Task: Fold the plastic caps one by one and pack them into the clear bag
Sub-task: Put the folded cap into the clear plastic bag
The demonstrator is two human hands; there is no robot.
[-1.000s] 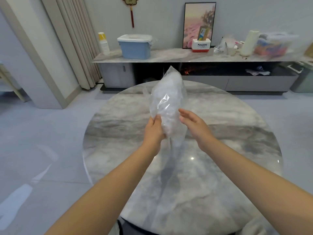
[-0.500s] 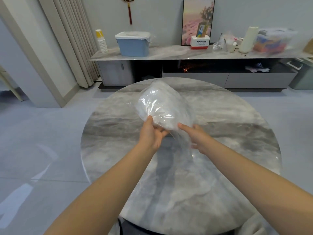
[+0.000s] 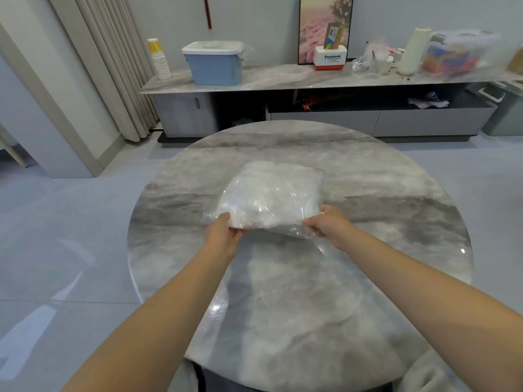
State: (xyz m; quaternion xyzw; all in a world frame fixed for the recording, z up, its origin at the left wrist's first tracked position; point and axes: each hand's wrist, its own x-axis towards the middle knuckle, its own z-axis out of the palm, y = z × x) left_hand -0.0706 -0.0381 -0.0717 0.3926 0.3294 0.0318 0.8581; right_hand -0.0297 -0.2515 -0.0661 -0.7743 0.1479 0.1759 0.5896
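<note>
Both hands pinch the clear bag point(image 3: 273, 198) by its near corners, my left hand point(image 3: 223, 236) and right hand point(image 3: 328, 223), lying flat mid-way across the round marble table point(image 3: 396, 278), stuffed with white plastic caps point(image 3: 266, 205).

Looks like living room in home. Round marble table point(image 3: 297, 306) in middle. Long low cabinet point(image 3: 311, 80) by wall. On it: blue box with white lid point(image 3: 213, 63), stack of paper cups point(image 3: 160, 59), white roll point(image 3: 411, 50), clear bin of colorful stuff point(image 3: 458, 52). Framed pink picture point(image 3: 325, 24) leans on wall. Beige curtains point(image 3: 113, 66) at left. Shiny gray tile floor point(image 3: 56, 236).
</note>
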